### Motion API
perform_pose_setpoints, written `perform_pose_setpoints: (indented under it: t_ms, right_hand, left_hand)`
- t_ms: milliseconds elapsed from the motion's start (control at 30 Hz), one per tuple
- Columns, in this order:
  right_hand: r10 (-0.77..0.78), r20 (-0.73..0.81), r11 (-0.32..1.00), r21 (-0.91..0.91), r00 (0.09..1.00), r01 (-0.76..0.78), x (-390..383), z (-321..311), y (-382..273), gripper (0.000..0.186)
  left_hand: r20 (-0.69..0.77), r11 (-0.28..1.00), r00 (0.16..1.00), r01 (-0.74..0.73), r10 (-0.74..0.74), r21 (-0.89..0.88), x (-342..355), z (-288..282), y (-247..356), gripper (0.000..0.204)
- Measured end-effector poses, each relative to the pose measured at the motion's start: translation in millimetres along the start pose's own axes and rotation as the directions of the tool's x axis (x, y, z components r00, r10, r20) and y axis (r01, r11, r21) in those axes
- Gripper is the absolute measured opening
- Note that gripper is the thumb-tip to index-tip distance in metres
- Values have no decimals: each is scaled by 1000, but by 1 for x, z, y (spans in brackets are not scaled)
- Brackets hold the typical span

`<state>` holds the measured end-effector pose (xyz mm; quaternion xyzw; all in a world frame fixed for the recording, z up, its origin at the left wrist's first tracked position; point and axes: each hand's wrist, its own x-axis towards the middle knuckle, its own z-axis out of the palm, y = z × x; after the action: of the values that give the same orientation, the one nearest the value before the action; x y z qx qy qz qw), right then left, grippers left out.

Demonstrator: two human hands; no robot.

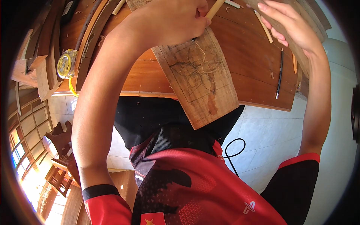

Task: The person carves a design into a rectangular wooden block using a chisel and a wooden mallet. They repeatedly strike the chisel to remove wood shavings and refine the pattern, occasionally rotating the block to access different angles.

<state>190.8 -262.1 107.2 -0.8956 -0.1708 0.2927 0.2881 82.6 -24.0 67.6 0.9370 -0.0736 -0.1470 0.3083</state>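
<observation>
My left hand (pixel 183 22) is closed round a tool with a pale wooden handle (pixel 215 9), probably a carving chisel. A dark tip shows beneath the fist against a wooden board (pixel 213 86). The board lies slanted over the table's near edge and bears a pencilled flower-like drawing with a shallow carved groove along part of it. At the upper right my right hand (pixel 290 26) has its thumb and fingers on either side of a length of brown wood (pixel 279 27); the upper end of that wood goes out of view.
The reddish-brown table (pixel 249 67) carries a dark pencil (pixel 279 73), a pale-handled tool (pixel 264 26) and scattered shavings. On the left are a yellow tape measure (pixel 67 64) and curved wooden strips (pixel 88 41). A black cable (pixel 229 156) loops over the tiled floor.
</observation>
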Motion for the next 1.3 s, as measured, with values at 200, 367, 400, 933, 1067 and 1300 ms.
perform_pose_setpoints:
  t_ms: [200,367,400,933,1067,1300]
  right_hand:
    - [49,10,998,40,999,-49,-2,2,-4,35]
    - [73,8,997,24,997,-74,-2,2,-6,38]
    - [53,-56,997,54,997,-50,-1,2,-7,38]
    - [16,65,1000,-10,998,-15,6,13,-6,37]
    - [23,-72,1000,-6,997,-23,0,3,-14,37]
    - [-8,-69,1000,-5,998,7,-6,8,-30,33]
  left_hand:
    - [-70,998,996,-53,54,19,-8,4,-1,31]
    - [-21,1000,1000,12,-12,14,-8,1,7,30]
    - [-12,999,999,34,-34,12,-9,0,10,29]
    - [-249,878,860,-366,446,310,-10,38,-36,27]
    - [-212,961,948,-262,238,-91,0,32,-32,26]
    - [-208,967,949,-252,237,-49,-3,26,-30,28]
